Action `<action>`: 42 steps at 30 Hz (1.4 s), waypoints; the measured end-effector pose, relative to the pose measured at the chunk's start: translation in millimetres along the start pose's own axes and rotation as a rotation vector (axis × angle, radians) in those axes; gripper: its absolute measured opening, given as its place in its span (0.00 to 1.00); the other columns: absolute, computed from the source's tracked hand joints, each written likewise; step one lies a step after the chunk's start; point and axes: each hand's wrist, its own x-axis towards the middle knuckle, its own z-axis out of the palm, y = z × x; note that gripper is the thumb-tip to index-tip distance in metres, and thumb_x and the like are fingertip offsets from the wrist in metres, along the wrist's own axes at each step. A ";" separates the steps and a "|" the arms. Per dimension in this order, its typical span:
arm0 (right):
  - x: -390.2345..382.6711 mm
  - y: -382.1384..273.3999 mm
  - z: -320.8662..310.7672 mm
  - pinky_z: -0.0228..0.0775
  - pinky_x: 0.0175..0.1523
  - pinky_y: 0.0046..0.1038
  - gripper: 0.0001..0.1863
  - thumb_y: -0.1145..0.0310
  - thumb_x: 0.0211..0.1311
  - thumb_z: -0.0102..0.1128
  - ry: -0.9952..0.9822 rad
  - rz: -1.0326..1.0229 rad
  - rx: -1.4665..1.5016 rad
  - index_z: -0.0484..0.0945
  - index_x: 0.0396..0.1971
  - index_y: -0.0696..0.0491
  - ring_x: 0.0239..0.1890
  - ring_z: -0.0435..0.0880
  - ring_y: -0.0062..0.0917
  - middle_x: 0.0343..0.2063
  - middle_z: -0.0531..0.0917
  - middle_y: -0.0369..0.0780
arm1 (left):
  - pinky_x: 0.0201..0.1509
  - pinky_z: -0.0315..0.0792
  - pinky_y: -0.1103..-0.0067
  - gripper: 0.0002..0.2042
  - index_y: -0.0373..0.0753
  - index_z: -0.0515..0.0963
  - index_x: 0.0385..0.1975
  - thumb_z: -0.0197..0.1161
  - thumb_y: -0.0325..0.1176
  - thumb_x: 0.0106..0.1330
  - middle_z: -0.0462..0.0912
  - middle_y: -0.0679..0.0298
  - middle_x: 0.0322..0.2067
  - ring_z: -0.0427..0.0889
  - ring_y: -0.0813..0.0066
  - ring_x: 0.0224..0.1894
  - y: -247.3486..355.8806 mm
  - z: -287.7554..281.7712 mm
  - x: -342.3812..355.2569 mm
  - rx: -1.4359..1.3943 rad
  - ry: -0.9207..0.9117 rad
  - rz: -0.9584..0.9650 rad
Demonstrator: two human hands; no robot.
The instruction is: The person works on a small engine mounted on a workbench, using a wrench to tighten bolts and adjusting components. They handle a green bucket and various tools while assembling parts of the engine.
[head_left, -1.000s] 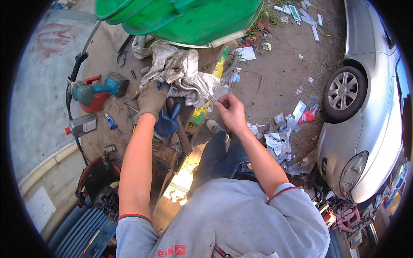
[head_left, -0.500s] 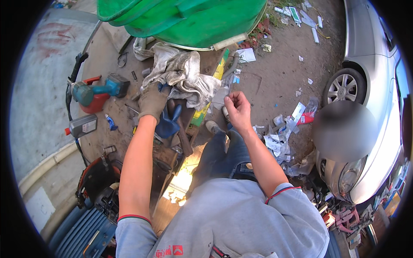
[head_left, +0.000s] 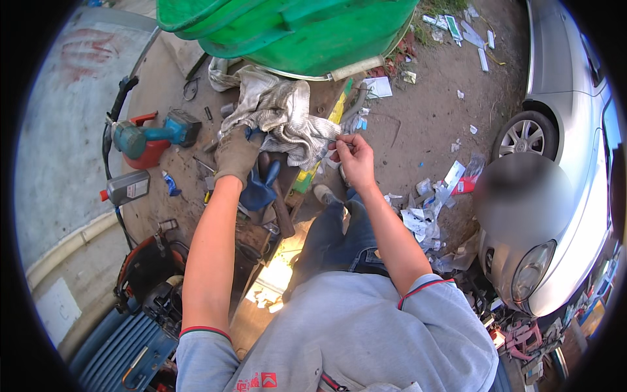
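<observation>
My left hand, in a dirty tan glove, is closed at the near edge of a crumpled, stained whitish cloth. What its fingers hold is hidden; a bit of blue shows beside them. Bare, my right hand pinches a thin dark metal rod, whose far end points left over the cloth. A blue rubber-like glove lies just below my left hand. Next to it rests a hammer-like tool with a wooden handle.
On the dirty bench are a teal cordless power tool, a grey bottle and a small blue tube. A large green tub stands beyond the cloth. Litter covers the ground at right, near a silver car.
My right hand has shifted slightly left and turned; the thin rod in its pinch now shows clearly across the cloth. My left hand stays at the cloth, and the whole view has shifted a little.
</observation>
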 end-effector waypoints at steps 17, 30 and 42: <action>8.8 11.9 -17.2 0.66 0.25 0.22 0.11 0.65 0.62 0.72 -0.137 0.258 -0.345 0.85 0.27 0.58 0.20 0.75 0.15 0.19 0.82 0.35 | 0.57 0.76 0.59 0.22 0.39 0.82 0.48 0.62 0.51 0.64 0.85 0.48 0.49 0.84 0.52 0.54 -8.7 -4.2 -18.3 -0.033 -0.011 0.066; -117.6 -91.8 46.1 0.51 0.22 0.18 0.11 0.65 0.72 0.63 -0.947 -0.219 -0.552 0.80 0.37 0.58 0.17 0.63 0.10 0.16 0.72 0.29 | 0.33 0.75 0.63 0.20 0.41 0.80 0.24 0.68 0.53 0.64 0.81 0.57 0.25 0.83 0.55 0.28 -194.3 -11.4 -416.6 -0.475 0.855 -0.273; -572.5 168.1 347.8 0.67 0.29 0.22 0.06 0.72 0.71 0.61 -1.862 0.621 -0.666 0.79 0.36 0.60 0.23 0.76 0.17 0.23 0.81 0.37 | 0.24 0.66 0.67 0.23 0.33 0.77 0.18 0.68 0.46 0.67 0.75 0.56 0.13 0.73 0.64 0.16 -419.3 217.8 -722.2 -0.863 0.974 -1.564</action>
